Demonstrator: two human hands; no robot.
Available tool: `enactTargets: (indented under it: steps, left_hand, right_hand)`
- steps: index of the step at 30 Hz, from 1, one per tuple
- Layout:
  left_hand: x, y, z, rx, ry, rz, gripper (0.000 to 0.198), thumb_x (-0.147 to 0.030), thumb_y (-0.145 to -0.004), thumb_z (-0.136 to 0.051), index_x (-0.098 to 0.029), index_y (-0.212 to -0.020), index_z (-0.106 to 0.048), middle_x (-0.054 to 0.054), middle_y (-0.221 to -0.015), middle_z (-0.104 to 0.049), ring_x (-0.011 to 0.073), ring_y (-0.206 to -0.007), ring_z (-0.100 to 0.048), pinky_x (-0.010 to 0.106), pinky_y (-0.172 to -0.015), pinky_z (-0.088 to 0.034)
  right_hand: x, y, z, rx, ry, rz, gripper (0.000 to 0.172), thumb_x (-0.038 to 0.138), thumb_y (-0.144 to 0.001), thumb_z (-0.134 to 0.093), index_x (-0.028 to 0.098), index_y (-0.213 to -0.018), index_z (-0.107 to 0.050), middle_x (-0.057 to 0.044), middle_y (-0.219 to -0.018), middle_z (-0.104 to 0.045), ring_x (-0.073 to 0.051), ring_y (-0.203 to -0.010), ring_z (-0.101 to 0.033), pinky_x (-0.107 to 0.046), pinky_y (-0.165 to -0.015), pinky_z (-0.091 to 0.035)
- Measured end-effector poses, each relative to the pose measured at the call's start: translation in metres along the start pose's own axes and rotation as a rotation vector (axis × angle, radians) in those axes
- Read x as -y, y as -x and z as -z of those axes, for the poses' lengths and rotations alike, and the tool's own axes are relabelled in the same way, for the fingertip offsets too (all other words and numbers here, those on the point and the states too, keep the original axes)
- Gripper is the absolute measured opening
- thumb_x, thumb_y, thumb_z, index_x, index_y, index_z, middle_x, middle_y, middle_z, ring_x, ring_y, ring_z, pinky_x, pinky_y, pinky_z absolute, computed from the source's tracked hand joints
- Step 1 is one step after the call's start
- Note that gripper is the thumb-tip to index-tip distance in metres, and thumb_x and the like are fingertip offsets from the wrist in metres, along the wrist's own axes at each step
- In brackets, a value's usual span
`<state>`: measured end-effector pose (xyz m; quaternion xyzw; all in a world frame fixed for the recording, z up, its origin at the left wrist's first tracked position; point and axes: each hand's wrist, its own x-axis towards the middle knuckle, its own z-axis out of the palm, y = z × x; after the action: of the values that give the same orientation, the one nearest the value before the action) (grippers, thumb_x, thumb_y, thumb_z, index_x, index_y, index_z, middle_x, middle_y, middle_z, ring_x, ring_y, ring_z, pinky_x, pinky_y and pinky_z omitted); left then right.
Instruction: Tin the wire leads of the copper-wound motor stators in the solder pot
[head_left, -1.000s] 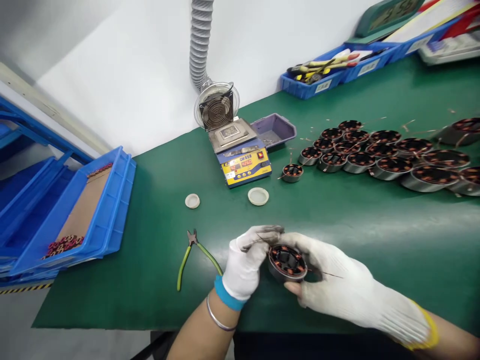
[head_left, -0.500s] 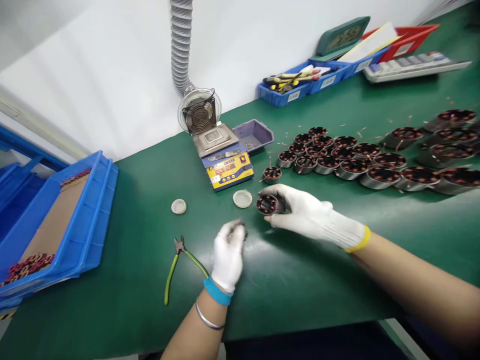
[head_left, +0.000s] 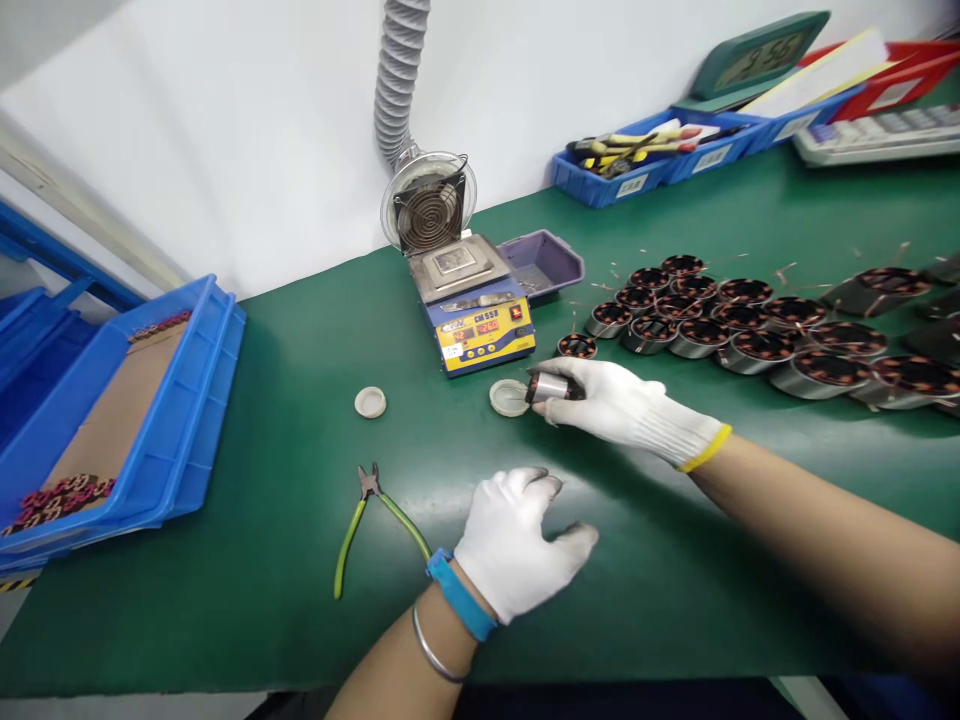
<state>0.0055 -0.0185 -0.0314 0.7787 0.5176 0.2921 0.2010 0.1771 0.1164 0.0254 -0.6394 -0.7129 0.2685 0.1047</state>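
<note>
My right hand (head_left: 619,405), in a white glove, reaches forward and grips a round motor stator (head_left: 550,386), tipped on its side over a small white round dish (head_left: 508,398). My left hand (head_left: 517,540), gloved too, rests on the green mat (head_left: 262,480) nearer me, fingers loosely spread, holding nothing. Green-handled cutters (head_left: 371,525) lie just left of it. One stator (head_left: 576,346) sits alone just beyond my right hand.
A blue and yellow solder pot (head_left: 476,305) stands behind the dish, with a fume fan (head_left: 427,210) and a purple tray (head_left: 541,262). Several stators (head_left: 750,325) lie in rows at right. A second white dish (head_left: 370,402) lies left. A blue bin (head_left: 127,420) sits at far left.
My right hand carried the stator away from my left hand to the white dish by the solder pot and tipped it sideways. My left hand let go and now lies open on the mat.
</note>
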Motion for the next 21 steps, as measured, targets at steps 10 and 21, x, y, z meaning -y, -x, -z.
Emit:
enactTargets:
  steps: [10,21]
  left_hand:
    - [-0.005,-0.001,0.004,0.044,-0.018,0.030,0.036,-0.051,-0.086,-0.074,-0.020,-0.106,-0.077,0.013,-0.113,-0.076,0.0340,-0.097,-0.072,0.051,-0.087,-0.065]
    - [-0.007,0.001,0.001,0.108,-0.037,0.053,0.047,-0.052,-0.087,-0.072,-0.020,-0.121,-0.072,0.013,-0.122,-0.076,0.0350,-0.105,-0.072,0.051,-0.092,-0.063]
  right_hand:
    - [0.016,0.003,-0.001,-0.228,0.647,0.387,0.038,0.026,-0.100,-0.050,0.023,-0.130,-0.072,-0.016,-0.124,-0.069,-0.031,-0.097,-0.064,-0.037,-0.067,-0.037]
    - [0.056,-0.040,0.057,-0.436,0.515,0.387,0.044,0.026,-0.101,-0.054,0.015,-0.143,-0.064,-0.023,-0.140,-0.061,-0.035,-0.114,-0.055,-0.044,-0.085,-0.037]
